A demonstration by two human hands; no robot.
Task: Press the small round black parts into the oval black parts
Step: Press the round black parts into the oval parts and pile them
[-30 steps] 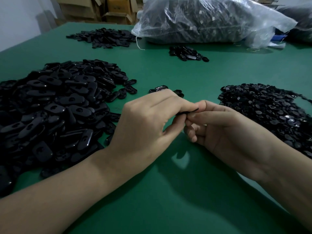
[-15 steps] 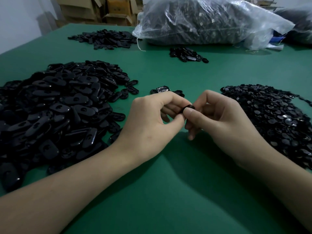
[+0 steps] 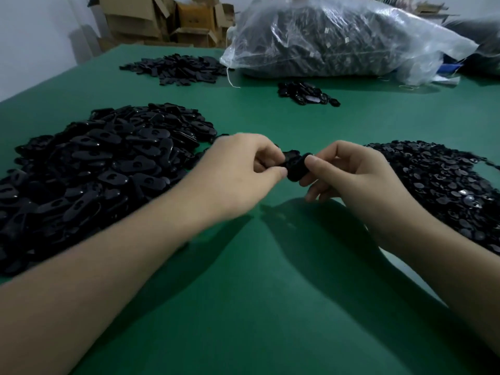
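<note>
While both hands are hovering over the green table (image 3: 270, 299), the left hand (image 3: 238, 171) is pinching one end of an oval black part (image 3: 293, 169) and the right hand (image 3: 349, 171) is clamping thumb and fingers on the other, seemingly to squeeze a round piece home; blur is hiding that piece. Ovals (image 3: 102, 163) are lying heaped at left, round parts (image 3: 438, 182) at right, each nearest the hand likely fetching them.

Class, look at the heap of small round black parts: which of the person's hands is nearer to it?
Right. The right hand sits close beside the heap of small round parts; the left hand is farther off, across the black part both hands pinch.
</note>
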